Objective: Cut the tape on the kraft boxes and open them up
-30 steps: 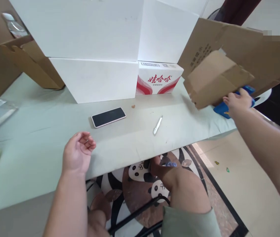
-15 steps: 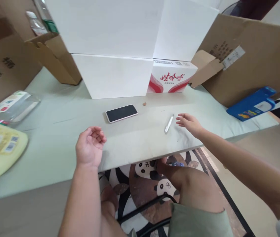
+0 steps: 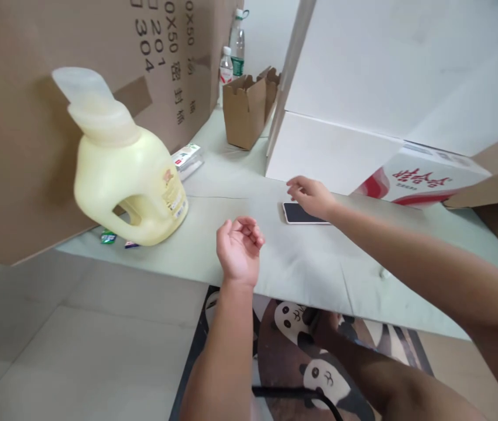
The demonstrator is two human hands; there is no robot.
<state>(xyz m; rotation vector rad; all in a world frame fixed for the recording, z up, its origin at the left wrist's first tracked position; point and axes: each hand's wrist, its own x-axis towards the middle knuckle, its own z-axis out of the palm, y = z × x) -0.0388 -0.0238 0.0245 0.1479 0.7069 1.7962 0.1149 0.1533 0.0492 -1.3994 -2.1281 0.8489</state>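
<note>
My left hand (image 3: 239, 248) rests near the table's front edge, palm up, fingers loosely curled, holding nothing. My right hand (image 3: 311, 196) reaches across the pale green table (image 3: 213, 245) with fingers spread, hovering over the left end of a black phone (image 3: 304, 214) that lies flat. A pale yellow detergent jug (image 3: 128, 181) with a handle and a wide cap stands at the left, a hand's width from my left hand.
Large white boxes (image 3: 363, 88) and a red-and-white carton (image 3: 424, 178) line the back. A tall brown cardboard box (image 3: 24, 117) stands at left, a small open carton (image 3: 244, 108) and two water bottles (image 3: 233, 49) behind. Small sachets (image 3: 108, 237) lie by the jug.
The view has swung left, bringing the jug fully into sight. My right hand moved left from beside the white pen to above the phone. The left hand has stayed put.
</note>
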